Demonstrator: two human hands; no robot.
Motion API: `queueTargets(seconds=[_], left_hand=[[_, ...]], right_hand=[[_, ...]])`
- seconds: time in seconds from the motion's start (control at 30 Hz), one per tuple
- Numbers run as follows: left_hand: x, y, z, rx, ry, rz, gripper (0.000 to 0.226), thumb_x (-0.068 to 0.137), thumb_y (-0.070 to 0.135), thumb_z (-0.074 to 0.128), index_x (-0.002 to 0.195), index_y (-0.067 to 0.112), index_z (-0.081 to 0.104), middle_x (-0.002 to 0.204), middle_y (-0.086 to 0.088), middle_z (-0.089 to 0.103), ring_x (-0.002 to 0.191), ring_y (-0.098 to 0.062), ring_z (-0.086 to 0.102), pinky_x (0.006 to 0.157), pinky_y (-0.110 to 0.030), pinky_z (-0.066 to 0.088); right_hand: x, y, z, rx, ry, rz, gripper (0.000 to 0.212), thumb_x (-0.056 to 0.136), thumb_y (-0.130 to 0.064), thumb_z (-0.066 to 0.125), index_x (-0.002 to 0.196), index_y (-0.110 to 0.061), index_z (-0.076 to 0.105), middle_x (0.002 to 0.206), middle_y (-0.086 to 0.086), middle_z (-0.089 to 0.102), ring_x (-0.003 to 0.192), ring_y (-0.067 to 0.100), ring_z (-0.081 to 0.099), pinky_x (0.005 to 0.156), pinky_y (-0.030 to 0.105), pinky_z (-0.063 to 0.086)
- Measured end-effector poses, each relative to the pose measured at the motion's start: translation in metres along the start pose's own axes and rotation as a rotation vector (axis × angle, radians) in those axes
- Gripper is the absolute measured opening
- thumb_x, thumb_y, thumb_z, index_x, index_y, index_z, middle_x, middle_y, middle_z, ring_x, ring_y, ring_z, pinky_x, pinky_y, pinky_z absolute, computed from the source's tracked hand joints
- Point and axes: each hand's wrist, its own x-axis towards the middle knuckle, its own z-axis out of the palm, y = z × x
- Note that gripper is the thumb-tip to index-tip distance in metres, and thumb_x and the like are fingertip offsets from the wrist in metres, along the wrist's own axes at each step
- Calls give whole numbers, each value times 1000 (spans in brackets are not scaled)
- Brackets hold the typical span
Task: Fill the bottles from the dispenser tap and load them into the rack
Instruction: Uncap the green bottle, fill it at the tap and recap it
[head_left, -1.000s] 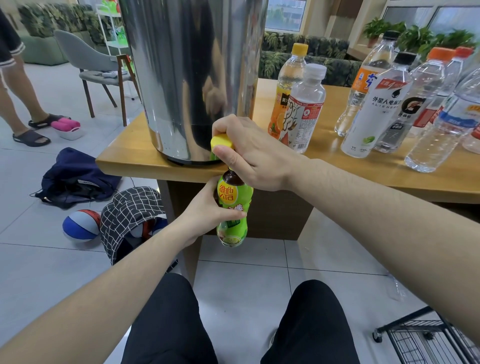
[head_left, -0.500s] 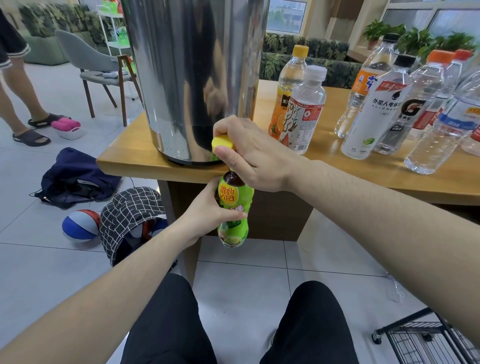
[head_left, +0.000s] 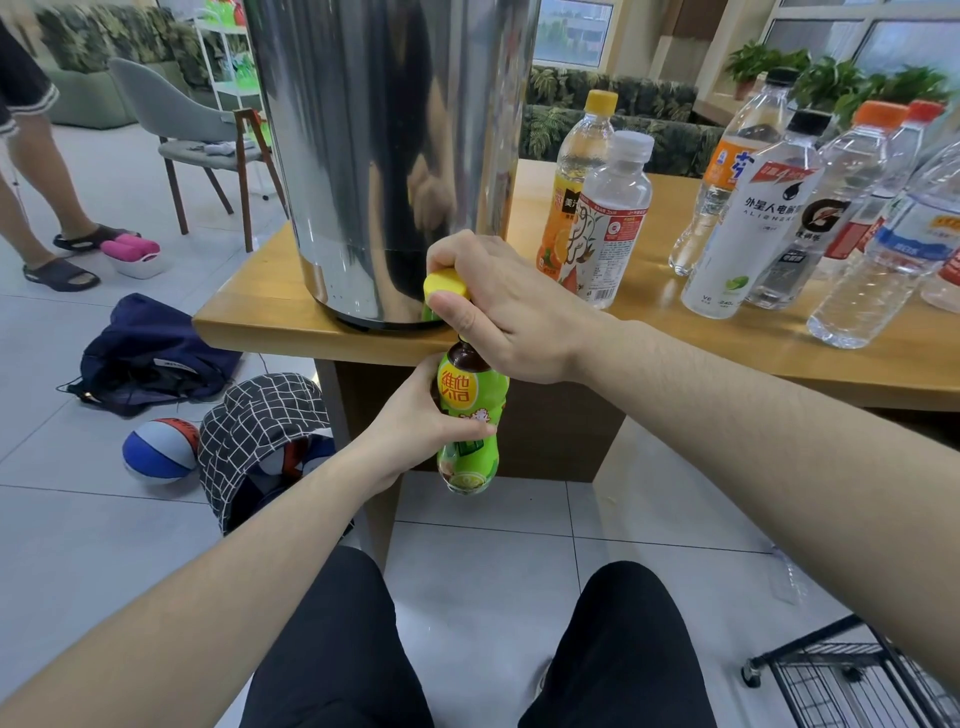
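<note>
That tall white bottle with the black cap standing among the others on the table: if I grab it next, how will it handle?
The white bottle is tall and narrow, so it probably tips easily if nudged high. Its opaque wrap hides the fill, so weight is uncertain. Clear bottles crowd its right, so a sideways push would likely knock them.

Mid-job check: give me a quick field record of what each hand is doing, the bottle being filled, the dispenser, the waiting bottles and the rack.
left hand: grips the green-labelled bottle round its middle, under the table edge
right hand: at the dispenser's tap, holding a yellow cap
green-labelled bottle: upright, uncapped, dark liquid at the neck
dispenser: steel urn at the table edge
waiting bottles: capped, standing on the table to the right
rack: wire, on the floor at lower right; the visible part holds no bottles
</note>
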Motion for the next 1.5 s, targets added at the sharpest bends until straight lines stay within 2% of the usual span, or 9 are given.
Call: queueTargets(seconds=[0.13, 0.27, 0.53, 0.67, 0.83, 1.07, 1.2, 1.4, 1.5], left_hand=[[0, 0, 0, -1, -1, 2, 73, 73, 19, 88, 133, 27, 47, 120, 7, 65, 110, -10, 63, 86, -20, 52], [0, 1, 0, -5, 3, 6, 72, 73, 18, 88, 132, 27, 48, 118, 8, 66, 108, -8, 64, 81, -15, 51], [0, 1, 0, -1, -6, -1, 72, 74, 18, 88, 132, 28, 46, 119, 8, 64, 109, -9, 63, 84, -18, 51], [-1, 1, -1, 1, -6, 1, 73, 74, 18, 87, 133, 28, 45, 119, 9, 64, 108, -7, 62, 80, -14, 49], [-1, 1, -1, 2, -7, 2, 73, 74, 18, 87, 133, 27, 46, 119, 8, 64, 109, -9, 62, 83, -17, 51], [-1, 0, -2, -2, -2, 2, 74, 74, 18, 88, 133, 27, 46, 120, 7, 64, 110, -11, 63, 92, -26, 54], [-2, 1, -2, -5, -5, 5, 73, 74, 18, 88, 133, 27, 46, 119, 8, 64, 109, -10, 63, 85, -19, 52], [-1, 0, -2, -10, -9, 4, 75, 73, 18, 88, 134, 26, 46, 120, 7, 65, 110, -11, 63, 89, -24, 53], [-1, 1, -2, -9, -6, 2, 75, 74, 18, 88, 134, 26, 46, 120, 7, 64, 110, -11, 63, 87, -21, 53]], right_hand=[[-1, 0, 0, 3, 0, 3, 32, 105, -34, 36, 122, -8, 43, 105, -2, 45, 96, 8, 40, 83, 6, 28], [0, 0, 0, -3, -3, 0, 32, 105, -35, 36, 122, -9, 43, 105, -2, 46, 97, 10, 42, 79, 12, 27], [-1, 1, 0, -6, -6, 9, 33, 105, -37, 35, 123, -10, 43, 106, -3, 45, 98, 10, 43, 82, 11, 30], [0, 1, 1, -7, -3, 11, 33, 105, -37, 35, 123, -11, 43, 106, -4, 44, 97, 7, 41, 82, 11, 31], [-1, 1, 0, -5, -3, 14, 32, 105, -36, 36, 123, -11, 43, 105, -4, 43, 97, 5, 39, 82, 9, 30], [0, 0, 1, -15, -1, 2, 32, 105, -35, 36, 122, -9, 44, 105, -4, 43, 98, 13, 44, 82, 12, 28], [0, 0, 1, -11, 1, 6, 32, 105, -35, 36, 122, -9, 44, 105, -4, 43, 99, 13, 44, 83, 11, 30], [0, 0, 2, -13, -1, 7, 33, 104, -36, 35, 122, -10, 43, 105, -4, 43, 99, 13, 44, 83, 21, 31], [1, 0, 1, -13, 3, 8, 33, 104, -36, 35, 122, -10, 43, 105, -5, 43, 99, 12, 43, 82, 15, 30]])
